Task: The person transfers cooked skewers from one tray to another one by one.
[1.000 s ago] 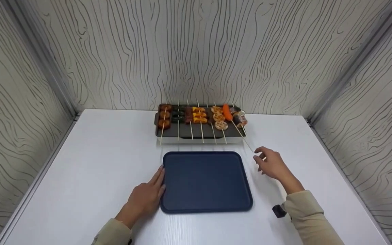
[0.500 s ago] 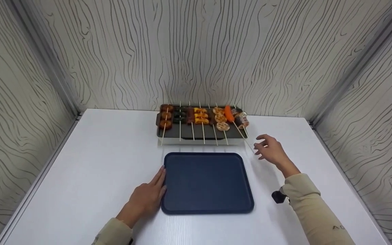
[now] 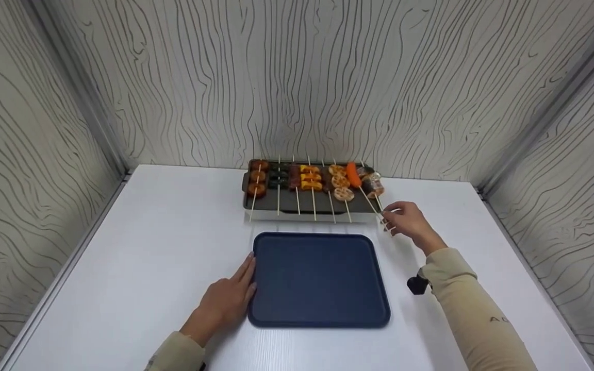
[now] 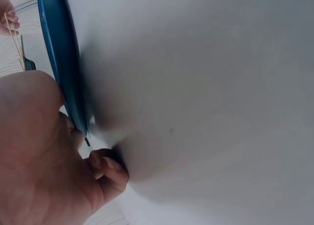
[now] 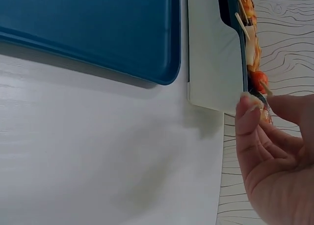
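Observation:
In the head view my left hand rests on the table with its fingers extended against the left edge of a dark blue tray. The left wrist view shows its fingers beside the tray's rim. My right hand is at the stick ends of the orange sausage skewer and the skewer of dark-skinned, pale pieces. Both skewers lie at the right end of a black grill plate. In the right wrist view, the thumb and forefinger of this hand stand a little apart around that spot.
Several more skewers lie side by side on the plate: brown rounds, dark green pieces, yellow pieces and lotus root slices. Their sticks overhang the front edge. A patterned wall stands behind the white table.
My right hand has moved forward along the sausage stick to the two stick ends. The left hand stays at the tray. The head view has shifted slightly.

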Demonstrator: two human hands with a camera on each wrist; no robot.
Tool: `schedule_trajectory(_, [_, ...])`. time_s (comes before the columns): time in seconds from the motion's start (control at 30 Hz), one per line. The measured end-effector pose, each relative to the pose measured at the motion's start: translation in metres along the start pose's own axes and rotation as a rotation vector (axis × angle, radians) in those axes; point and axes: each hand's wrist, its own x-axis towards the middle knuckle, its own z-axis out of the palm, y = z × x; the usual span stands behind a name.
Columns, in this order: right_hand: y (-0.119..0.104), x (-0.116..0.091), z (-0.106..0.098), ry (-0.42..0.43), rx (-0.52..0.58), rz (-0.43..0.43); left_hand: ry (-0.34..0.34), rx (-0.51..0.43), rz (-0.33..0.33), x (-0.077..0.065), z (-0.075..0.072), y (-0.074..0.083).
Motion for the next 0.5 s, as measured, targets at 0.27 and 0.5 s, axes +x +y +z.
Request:
schedule_trajectory(0.27, [0.001, 0.014, 0.002, 0.000, 0.020, -0.020, 0.014, -0.003, 0.006, 0.000, 0.001, 0.000])
schedule_trajectory(0.5, [0.005, 0.021, -0.001, -0.017, 0.045, -0.032, 0.021, 0.018, 0.015, 0.000, 0.002, -0.001])
